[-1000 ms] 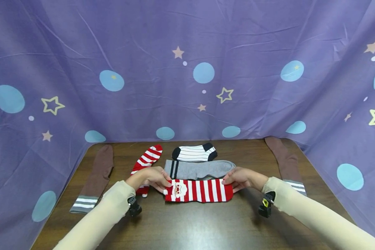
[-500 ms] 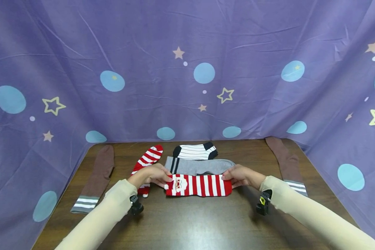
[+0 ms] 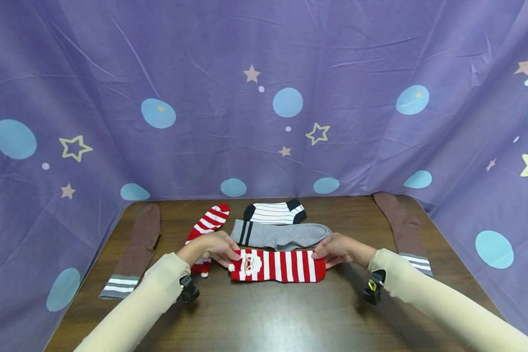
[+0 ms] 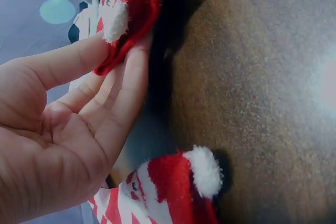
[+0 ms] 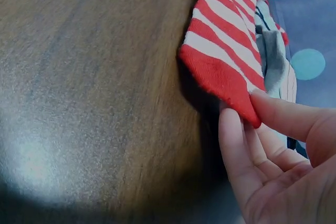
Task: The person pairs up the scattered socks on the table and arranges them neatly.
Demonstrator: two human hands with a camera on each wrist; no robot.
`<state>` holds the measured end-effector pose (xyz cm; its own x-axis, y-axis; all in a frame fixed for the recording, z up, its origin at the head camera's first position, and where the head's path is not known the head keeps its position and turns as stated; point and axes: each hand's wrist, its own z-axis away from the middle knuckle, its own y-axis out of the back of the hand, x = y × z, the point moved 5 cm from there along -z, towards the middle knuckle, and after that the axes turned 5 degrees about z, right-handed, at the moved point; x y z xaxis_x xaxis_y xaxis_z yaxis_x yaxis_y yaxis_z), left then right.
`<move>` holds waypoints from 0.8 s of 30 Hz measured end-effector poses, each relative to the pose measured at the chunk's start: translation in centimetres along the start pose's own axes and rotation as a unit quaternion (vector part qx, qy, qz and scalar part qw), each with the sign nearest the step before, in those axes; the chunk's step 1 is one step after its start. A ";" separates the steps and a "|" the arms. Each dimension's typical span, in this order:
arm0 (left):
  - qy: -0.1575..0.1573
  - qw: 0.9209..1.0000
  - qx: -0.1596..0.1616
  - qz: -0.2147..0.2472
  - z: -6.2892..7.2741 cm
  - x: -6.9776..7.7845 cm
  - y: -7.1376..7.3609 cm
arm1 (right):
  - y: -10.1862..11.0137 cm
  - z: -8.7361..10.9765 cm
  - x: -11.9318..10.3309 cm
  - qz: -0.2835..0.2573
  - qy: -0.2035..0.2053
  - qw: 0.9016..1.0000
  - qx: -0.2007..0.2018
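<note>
A red-and-white striped sock (image 3: 286, 266) with a Santa face and a white pompom is stretched level between both hands, just in front of the grey sock (image 3: 286, 235). My left hand (image 3: 217, 248) pinches its Santa end between thumb and fingers; the pompom (image 4: 116, 22) hangs beside the thumb in the left wrist view. The plain red end is pinched by my right hand (image 3: 336, 249), thumb on top and fingers beneath (image 5: 233, 145). Partly behind the left hand lies a second striped Santa sock (image 3: 208, 222), its pompom (image 4: 205, 171) resting on the table.
Behind the grey sock lies a white ankle sock (image 3: 273, 213) with black toe and heel. One brown sock (image 3: 136, 244) lies along the left edge, another brown sock (image 3: 400, 227) along the right. A purple curtain (image 3: 264, 146) surrounds the wooden table (image 3: 268, 313).
The held Santa sock rose slightly away from me, then came back a little nearer and lower. Both hands moved with it and kept their pinch. The other socks lie where they were.
</note>
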<state>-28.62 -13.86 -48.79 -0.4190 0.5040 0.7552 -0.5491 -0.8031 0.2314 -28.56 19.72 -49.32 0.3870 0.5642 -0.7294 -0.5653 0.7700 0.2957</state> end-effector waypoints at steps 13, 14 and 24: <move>-0.019 0.994 0.048 -0.100 1.5 0.8 -0.3 | -0.5 0.6 -0.8 0.110 0.056 0.991 0.045; -0.021 0.993 0.054 -0.106 1.6 0.8 -0.3 | -0.5 0.6 -0.9 0.117 0.062 0.990 0.050; -0.021 0.986 0.098 -0.134 2.1 1.2 -0.6 | -0.9 0.8 -1.4 0.191 0.081 0.973 0.102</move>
<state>-27.30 -13.41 -46.75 -0.2443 0.6965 0.6746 -0.4837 -0.6905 0.5378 -27.98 18.44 -48.05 0.0481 0.7798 -0.6242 -0.4827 0.5653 0.6689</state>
